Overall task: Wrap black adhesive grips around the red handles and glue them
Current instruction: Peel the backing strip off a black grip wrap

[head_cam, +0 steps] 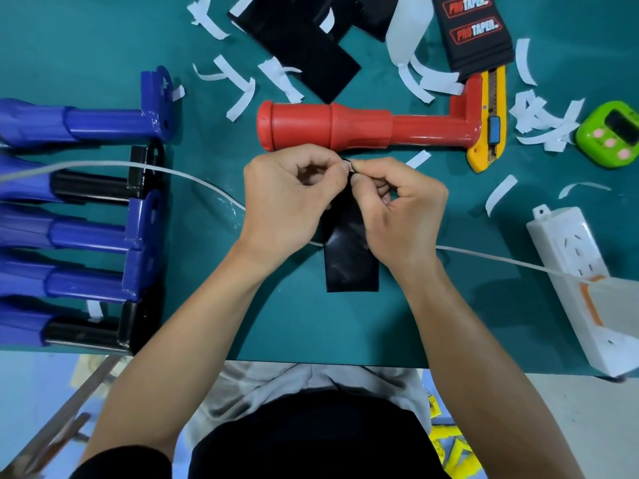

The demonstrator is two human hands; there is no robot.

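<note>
A red handle [366,124] lies sideways on the green mat, just beyond my hands. A glossy black adhesive grip strip [351,261] hangs toward me from my fingers, its lower end flat on the mat. My left hand [287,205] and my right hand [397,216] meet at the strip's top edge, where both pinch it between thumb and fingertips. More black grip sheets [304,46] lie at the back of the mat.
Blue and black handles [86,233] are lined up at the left. A yellow utility knife [489,122] lies by the red handle's right end, a green timer [612,133] and a white power strip [584,288] further right. White backing scraps [238,88] litter the mat; a white cable [138,166] crosses it.
</note>
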